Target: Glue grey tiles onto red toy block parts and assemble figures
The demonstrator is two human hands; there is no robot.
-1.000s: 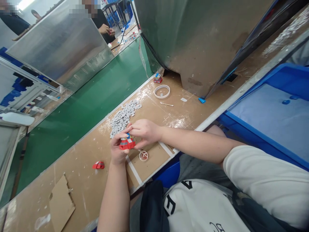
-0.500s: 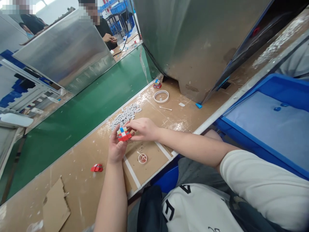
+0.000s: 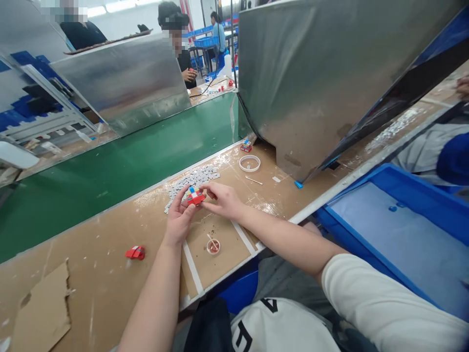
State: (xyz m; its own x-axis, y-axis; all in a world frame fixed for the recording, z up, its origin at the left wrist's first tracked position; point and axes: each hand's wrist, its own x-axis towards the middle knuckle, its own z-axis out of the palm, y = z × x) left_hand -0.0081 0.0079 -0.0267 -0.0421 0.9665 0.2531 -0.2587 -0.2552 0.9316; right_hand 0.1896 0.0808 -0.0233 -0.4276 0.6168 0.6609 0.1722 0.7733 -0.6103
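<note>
Well left of the white-rimmed cup (image 3: 213,246): 1 loose red toy piece (image 3: 135,253), touched by neither hand. Beyond the cup and to its left: my left hand (image 3: 179,220), thumb and fingers grasping the blocky red toy (image 3: 196,198) by its left side. Toy sits beyond the cup, slightly left, blue-and-white top showing; long axis of its base runs roughly across, left fingers toward right. Past it, farther from the cup, grey tile heap (image 3: 205,175). Beyond the cup, slightly right: my right hand (image 3: 225,201), fingertips at the toy's right end; pinching or merely touching, I cannot tell. Left hand nearer.
</note>
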